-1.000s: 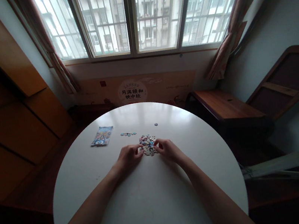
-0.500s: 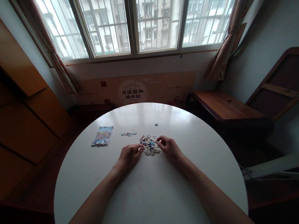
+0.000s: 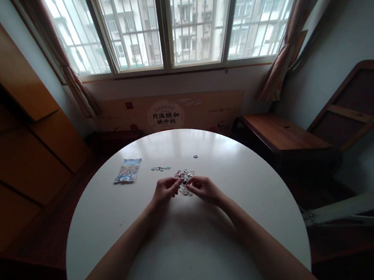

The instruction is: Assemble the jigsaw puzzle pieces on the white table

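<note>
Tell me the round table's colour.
The round table is white, best seen in the head view.

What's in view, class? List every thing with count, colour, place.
Puzzle-piece pile: one, multicoloured, mid-table
Piece row: one, multicoloured, left beyond pile
Lone piece: one, colour unclear, beyond pile
Packet: one, mostly blue, table left
Table: one, white, centre
Window: one, grey-framed, top
Buildings: uncounted, whitish, outside
Curtains: two, pinkish, beside window
Banner: one, tan, beneath window
Cabinet: one, orange-brown, left
Side table: one, brown, right
Framed panel: one, brown, far right
Bar: one, greyish, lower right
Left hand: one, bare, at pile
Right hand: one, bare, at pile
</note>
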`<state>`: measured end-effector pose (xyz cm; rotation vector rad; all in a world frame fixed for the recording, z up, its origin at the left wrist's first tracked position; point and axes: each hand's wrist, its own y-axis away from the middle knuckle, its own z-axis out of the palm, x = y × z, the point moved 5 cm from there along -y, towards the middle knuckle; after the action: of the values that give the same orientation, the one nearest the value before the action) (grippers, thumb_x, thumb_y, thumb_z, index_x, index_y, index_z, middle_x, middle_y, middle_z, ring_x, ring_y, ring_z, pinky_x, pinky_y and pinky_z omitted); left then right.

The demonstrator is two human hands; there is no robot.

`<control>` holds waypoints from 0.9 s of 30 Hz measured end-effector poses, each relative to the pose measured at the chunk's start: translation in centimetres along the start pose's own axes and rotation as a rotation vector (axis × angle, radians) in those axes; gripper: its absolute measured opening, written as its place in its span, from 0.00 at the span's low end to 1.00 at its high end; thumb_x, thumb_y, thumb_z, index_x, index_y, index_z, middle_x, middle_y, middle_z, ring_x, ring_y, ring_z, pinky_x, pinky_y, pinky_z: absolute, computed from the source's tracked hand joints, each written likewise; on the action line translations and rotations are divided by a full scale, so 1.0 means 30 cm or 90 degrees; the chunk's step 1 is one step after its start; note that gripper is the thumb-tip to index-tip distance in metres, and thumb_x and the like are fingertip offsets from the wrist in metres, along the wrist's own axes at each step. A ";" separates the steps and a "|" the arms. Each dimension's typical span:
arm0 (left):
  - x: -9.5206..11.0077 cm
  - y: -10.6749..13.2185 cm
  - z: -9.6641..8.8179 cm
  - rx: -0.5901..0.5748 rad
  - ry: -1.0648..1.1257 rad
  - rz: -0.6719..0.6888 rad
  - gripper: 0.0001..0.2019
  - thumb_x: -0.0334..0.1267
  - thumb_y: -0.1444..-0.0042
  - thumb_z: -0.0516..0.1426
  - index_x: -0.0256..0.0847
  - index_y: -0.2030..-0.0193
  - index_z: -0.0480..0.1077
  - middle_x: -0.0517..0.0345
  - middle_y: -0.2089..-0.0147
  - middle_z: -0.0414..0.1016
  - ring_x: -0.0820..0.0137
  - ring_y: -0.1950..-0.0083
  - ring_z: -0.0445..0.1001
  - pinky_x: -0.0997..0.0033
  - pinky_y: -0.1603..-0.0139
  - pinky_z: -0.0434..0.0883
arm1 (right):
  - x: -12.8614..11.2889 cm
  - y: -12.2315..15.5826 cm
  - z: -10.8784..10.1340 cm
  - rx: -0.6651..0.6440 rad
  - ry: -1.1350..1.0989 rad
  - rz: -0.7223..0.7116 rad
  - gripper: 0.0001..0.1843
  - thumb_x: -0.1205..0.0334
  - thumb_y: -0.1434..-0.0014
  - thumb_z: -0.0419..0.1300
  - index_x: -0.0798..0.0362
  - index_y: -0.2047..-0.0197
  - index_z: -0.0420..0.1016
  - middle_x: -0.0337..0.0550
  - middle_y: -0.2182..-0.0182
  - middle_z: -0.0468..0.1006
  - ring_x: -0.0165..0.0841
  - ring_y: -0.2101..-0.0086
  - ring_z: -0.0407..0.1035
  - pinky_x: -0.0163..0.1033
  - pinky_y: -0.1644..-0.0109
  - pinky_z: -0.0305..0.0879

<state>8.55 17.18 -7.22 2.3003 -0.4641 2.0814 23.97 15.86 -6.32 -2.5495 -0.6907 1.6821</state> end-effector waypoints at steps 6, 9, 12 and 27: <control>-0.014 0.009 0.023 -0.063 0.013 -0.024 0.18 0.49 0.52 0.61 0.30 0.68 0.74 0.61 0.82 0.67 0.79 0.81 0.63 0.81 0.81 0.60 | 0.006 -0.002 -0.010 -0.069 -0.100 0.060 0.15 0.52 0.49 0.59 0.58 0.71 0.73 0.38 0.79 0.69 0.27 0.77 0.62 0.32 0.73 0.58; -0.014 0.010 0.033 -0.097 -0.017 -0.015 0.18 0.47 0.52 0.61 0.31 0.64 0.74 0.59 0.80 0.69 0.79 0.80 0.64 0.81 0.80 0.61 | 0.010 0.012 -0.028 -0.152 -0.116 0.122 0.15 0.53 0.49 0.60 0.59 0.71 0.74 0.38 0.80 0.69 0.25 0.79 0.60 0.29 0.76 0.54; -0.004 0.012 0.043 -0.126 -0.028 0.009 0.18 0.45 0.52 0.61 0.32 0.59 0.73 0.59 0.77 0.70 0.80 0.80 0.63 0.81 0.80 0.62 | 0.009 0.025 -0.043 -0.176 -0.136 0.164 0.13 0.55 0.49 0.60 0.58 0.71 0.74 0.36 0.81 0.68 0.22 0.82 0.55 0.28 0.79 0.49; -0.010 0.012 0.038 -0.122 0.000 -0.001 0.18 0.47 0.52 0.61 0.32 0.62 0.73 0.50 0.65 0.76 0.71 0.73 0.75 0.73 0.73 0.73 | -0.004 0.025 -0.036 -0.186 -0.145 0.185 0.19 0.48 0.50 0.59 0.58 0.74 0.70 0.33 0.84 0.65 0.21 0.84 0.50 0.29 0.82 0.43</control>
<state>9.57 16.67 -7.71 2.1908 -0.6311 1.9411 25.14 15.40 -5.94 -2.7956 -0.6439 2.1341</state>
